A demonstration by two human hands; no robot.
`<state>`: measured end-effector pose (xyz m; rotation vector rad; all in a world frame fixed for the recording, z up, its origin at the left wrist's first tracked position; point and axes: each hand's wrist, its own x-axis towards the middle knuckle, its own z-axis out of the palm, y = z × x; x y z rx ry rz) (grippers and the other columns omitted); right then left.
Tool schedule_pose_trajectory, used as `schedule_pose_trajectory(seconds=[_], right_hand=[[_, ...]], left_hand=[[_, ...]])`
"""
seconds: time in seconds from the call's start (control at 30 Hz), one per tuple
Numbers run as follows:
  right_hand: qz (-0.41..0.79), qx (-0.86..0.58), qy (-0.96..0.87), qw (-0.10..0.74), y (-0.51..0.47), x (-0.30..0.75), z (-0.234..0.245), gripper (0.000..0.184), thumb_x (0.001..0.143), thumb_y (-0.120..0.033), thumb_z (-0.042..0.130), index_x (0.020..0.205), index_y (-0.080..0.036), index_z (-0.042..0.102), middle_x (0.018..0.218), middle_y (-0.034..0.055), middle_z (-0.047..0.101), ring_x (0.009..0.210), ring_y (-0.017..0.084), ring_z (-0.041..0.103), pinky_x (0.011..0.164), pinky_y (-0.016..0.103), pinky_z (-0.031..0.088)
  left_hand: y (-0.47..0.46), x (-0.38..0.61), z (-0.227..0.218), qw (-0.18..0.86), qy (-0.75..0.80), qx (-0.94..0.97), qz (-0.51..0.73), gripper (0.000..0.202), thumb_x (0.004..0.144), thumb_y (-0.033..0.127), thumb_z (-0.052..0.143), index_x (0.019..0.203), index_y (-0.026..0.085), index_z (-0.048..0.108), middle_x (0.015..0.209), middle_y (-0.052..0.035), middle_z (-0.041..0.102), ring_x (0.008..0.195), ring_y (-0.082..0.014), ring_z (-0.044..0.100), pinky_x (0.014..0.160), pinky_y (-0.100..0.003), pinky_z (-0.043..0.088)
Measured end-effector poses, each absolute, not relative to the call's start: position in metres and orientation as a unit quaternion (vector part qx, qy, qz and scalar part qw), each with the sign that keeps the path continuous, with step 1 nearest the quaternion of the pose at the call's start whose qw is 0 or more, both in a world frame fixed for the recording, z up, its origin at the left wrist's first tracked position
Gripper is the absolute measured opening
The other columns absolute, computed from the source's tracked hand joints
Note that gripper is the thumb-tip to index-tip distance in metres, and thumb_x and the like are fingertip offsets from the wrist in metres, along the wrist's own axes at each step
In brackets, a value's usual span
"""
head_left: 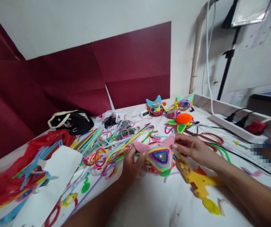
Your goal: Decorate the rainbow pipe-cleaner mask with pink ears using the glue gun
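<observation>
A round animal head made of coloured pipe cleaners (161, 157), with a blue, yellow and pink triangle around a shiny centre, sits on the table in front of me. Two pink ears stick out from its top. My left hand (133, 162) is closed on the left ear, thumb and fingers pinching it. At the other side, my right hand (194, 149) pinches the right pink ear (167, 141) between thumb and fingers. Just right of the head lies a yellow glue gun (200, 181), partly under my right forearm.
Loose pipe cleaners (102, 142) spread over the left, beside a red plastic bag (31, 160) and white paper (55, 186). Behind stand finished-looking pipe-cleaner figures (157, 107) and an orange one (184, 119). Scissors (209, 137), a cable and a power strip (240, 127) lie right.
</observation>
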<state>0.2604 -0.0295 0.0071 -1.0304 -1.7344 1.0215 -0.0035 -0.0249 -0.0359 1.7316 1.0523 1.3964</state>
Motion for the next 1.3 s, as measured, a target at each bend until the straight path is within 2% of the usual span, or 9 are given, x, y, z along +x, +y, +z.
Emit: schedule_pose_trajectory(seconds=[0.17,0.3,0.47,0.73,0.9,1.13,1.3], right_hand=[[0.392,-0.418,-0.698,0.429,-0.0300,0.2573,0.0082,0.035,0.084,-0.053,0.064,0.078,-0.019,0.062,0.073,-0.0010,0.053,0.070,0.016,0.050,0.062,0.028,0.042],[0.379,-0.427,-0.705,0.422,-0.0293,0.2570,0.0068,0.038,0.084,-0.056,0.061,0.081,-0.019,0.066,0.077,0.0018,0.059,0.074,0.018,0.054,0.066,0.030,0.045],[0.369,-0.424,-0.703,0.436,-0.0295,0.2557,0.0068,0.039,0.082,-0.058,0.063,0.075,-0.019,0.067,0.074,0.0021,0.059,0.071,0.018,0.053,0.064,0.031,0.045],[0.365,-0.420,-0.709,0.433,-0.0285,0.2534,0.0035,0.043,0.086,-0.056,0.060,0.065,-0.019,0.057,0.068,-0.0017,0.046,0.066,0.014,0.042,0.059,0.028,0.036],[0.353,-0.420,-0.717,0.430,-0.0297,0.2536,0.0045,0.042,0.086,-0.056,0.059,0.069,-0.018,0.062,0.071,-0.0001,0.050,0.068,0.015,0.045,0.061,0.029,0.039],[0.355,-0.436,-0.704,0.434,-0.0334,0.2506,0.0113,0.046,0.079,-0.064,0.062,0.070,-0.019,0.068,0.071,0.0026,0.060,0.070,0.019,0.054,0.066,0.033,0.047],[0.376,-0.434,-0.697,0.430,-0.0339,0.2526,0.0104,0.041,0.079,-0.059,0.066,0.073,-0.019,0.069,0.070,0.0023,0.062,0.073,0.020,0.058,0.069,0.033,0.048]], left_hand=[[-0.0232,-0.0053,-0.0391,0.333,0.414,0.661,0.529,0.028,0.086,0.037,0.062,0.107,0.019,0.067,0.108,-0.0099,0.068,0.103,-0.0253,0.063,0.092,-0.038,0.049],[-0.0230,-0.0053,-0.0384,0.315,0.424,0.668,0.524,0.026,0.087,0.037,0.062,0.104,0.019,0.068,0.103,-0.0088,0.067,0.099,-0.0243,0.062,0.090,-0.037,0.049],[-0.0233,-0.0045,-0.0371,0.301,0.427,0.672,0.524,0.024,0.087,0.037,0.061,0.102,0.019,0.068,0.099,-0.0077,0.066,0.096,-0.0230,0.061,0.088,-0.035,0.049],[-0.0231,-0.0051,-0.0390,0.287,0.427,0.681,0.521,0.024,0.088,0.038,0.060,0.101,0.019,0.067,0.101,-0.0071,0.064,0.096,-0.0221,0.060,0.087,-0.033,0.048],[-0.0220,-0.0051,-0.0407,0.285,0.429,0.675,0.528,0.023,0.087,0.038,0.061,0.098,0.019,0.069,0.099,-0.0068,0.065,0.094,-0.0220,0.060,0.085,-0.033,0.048],[-0.0234,-0.0043,-0.0385,0.292,0.425,0.673,0.531,0.023,0.086,0.038,0.061,0.098,0.019,0.070,0.103,-0.0074,0.065,0.099,-0.0229,0.061,0.090,-0.034,0.048],[-0.0249,-0.0038,-0.0370,0.298,0.414,0.679,0.527,0.023,0.089,0.036,0.060,0.102,0.020,0.068,0.105,-0.0075,0.064,0.100,-0.0225,0.061,0.089,-0.033,0.048]])
